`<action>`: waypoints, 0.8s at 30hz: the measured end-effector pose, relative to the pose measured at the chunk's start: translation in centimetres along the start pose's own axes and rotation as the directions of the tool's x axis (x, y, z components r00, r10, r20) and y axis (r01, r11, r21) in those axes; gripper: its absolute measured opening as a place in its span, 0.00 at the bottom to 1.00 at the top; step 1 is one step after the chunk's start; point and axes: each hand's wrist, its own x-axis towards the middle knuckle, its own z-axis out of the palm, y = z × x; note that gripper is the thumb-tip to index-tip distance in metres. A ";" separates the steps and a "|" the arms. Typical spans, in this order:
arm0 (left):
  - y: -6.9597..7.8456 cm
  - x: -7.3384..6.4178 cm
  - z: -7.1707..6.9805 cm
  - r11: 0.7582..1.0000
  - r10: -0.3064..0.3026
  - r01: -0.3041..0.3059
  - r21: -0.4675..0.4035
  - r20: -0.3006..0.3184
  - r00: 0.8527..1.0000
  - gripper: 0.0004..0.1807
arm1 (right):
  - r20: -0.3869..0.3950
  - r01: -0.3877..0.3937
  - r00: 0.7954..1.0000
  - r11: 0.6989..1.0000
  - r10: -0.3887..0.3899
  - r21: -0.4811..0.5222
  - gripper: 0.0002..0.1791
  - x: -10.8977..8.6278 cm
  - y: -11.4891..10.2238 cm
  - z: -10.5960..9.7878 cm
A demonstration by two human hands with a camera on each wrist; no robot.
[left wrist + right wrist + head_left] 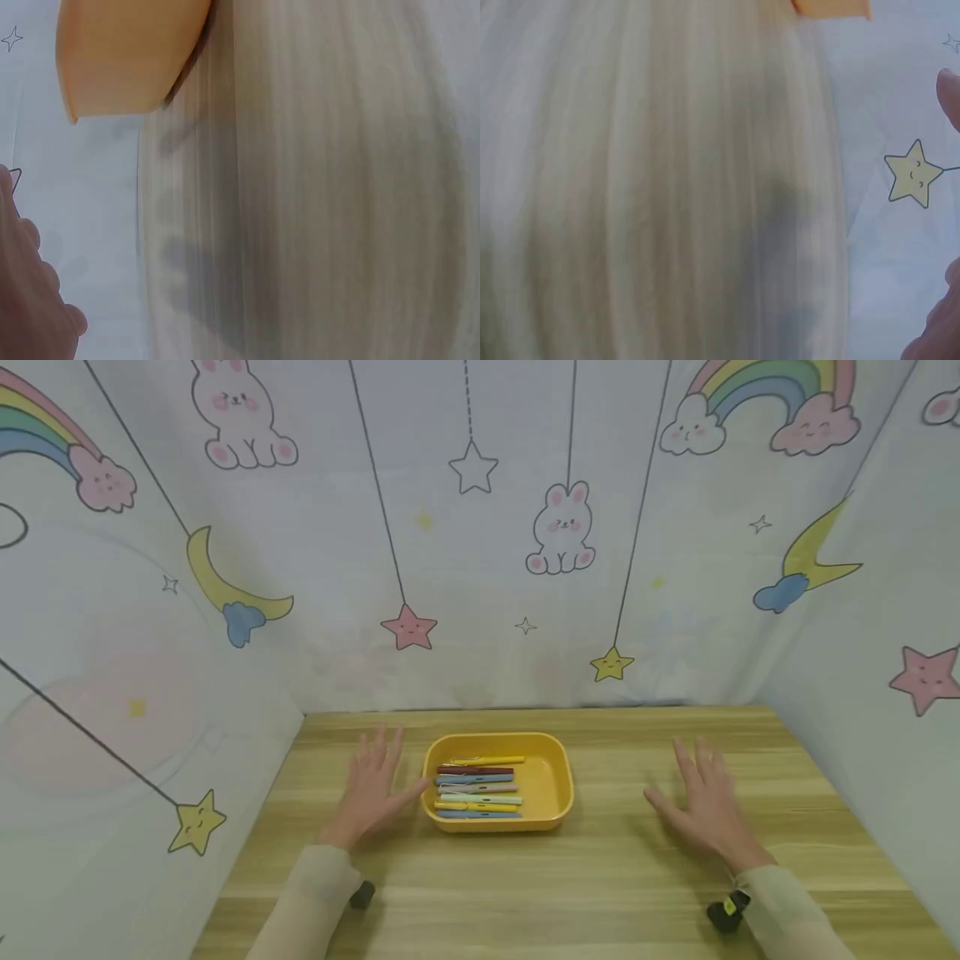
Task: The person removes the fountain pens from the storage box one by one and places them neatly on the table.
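Note:
A yellow rectangular tray (555,777) sits on the wooden table, its pens lying side by side toward its left. Among them are a dark red pen (487,771), a yellow pen (502,760) and a pale green pen (491,799), plus several blue, pinkish and yellow ones. Just left of the tray, my left hand (371,793) has its fingers spread, the thumb tip right at the tray's rim. Well to the right of the tray, my right hand (708,806) is spread with nothing in it. In the left wrist view the tray's outer wall (127,60) rises beside the hand.
The wood-grain table (487,893) ends at the back against a white cloth (480,577) printed with bunnies, stars and rainbows. Similar cloth hangs along the left and right sides. Each wrist wears a small black device (726,913).

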 end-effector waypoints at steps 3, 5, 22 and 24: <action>0.3 0.3 0.2 0.997 -0.011 0.012 -0.070 0.024 1.000 0.56 | 0.031 0.009 0.999 0.996 -0.012 0.086 0.54 0.6 -0.4 0.1; 0.5 0.5 0.4 0.992 -0.001 0.006 -0.123 0.036 0.999 0.55 | 0.049 0.017 0.999 0.990 -0.024 0.138 0.53 1.2 -0.8 0.2; 0.4 0.2 2.0 0.711 0.011 0.144 -0.688 0.216 0.976 0.45 | 0.219 -0.025 0.972 0.885 -0.088 0.465 0.43 4.6 -5.5 1.6; 0.4 0.2 2.2 0.651 0.023 0.144 -0.746 0.209 0.978 0.44 | 0.222 -0.020 0.969 0.862 -0.108 0.506 0.42 4.9 -6.0 1.7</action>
